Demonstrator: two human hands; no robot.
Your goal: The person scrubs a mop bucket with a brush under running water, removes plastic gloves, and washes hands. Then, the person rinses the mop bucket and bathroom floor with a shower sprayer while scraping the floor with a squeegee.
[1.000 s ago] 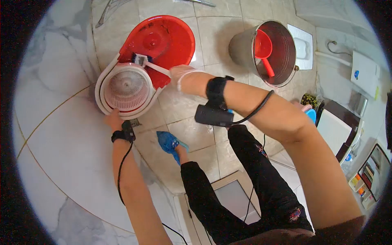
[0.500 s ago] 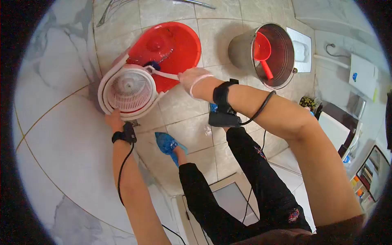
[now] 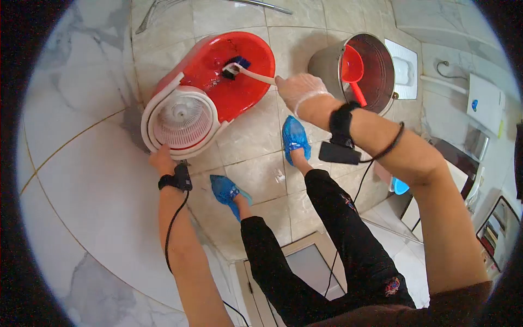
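One brush [image 3: 251, 74], two buckets [image 3: 248, 101]

Brush handle [image 3: 258, 77], end out of sight inside right hand [image 3: 302, 90]

This place looks like a bathroom with a toilet. To the right of the grip of the right hand [image 3: 301, 90] on the brush [image 3: 260, 77], beyond a metal bucket [image 3: 325, 62] holding a red dipper [image 3: 353, 62], a white squat toilet [image 3: 404, 70] is set into the floor. Still further right, a white box [image 3: 485, 103], similar to a cistern, is on the wall, with a pipe [image 3: 444, 82]. To the left of the grip, a red mop bucket [image 3: 248, 103] stands on beige floor tiles [image 3: 248, 146], near marble-patterned wall tiles [image 3: 81, 180].
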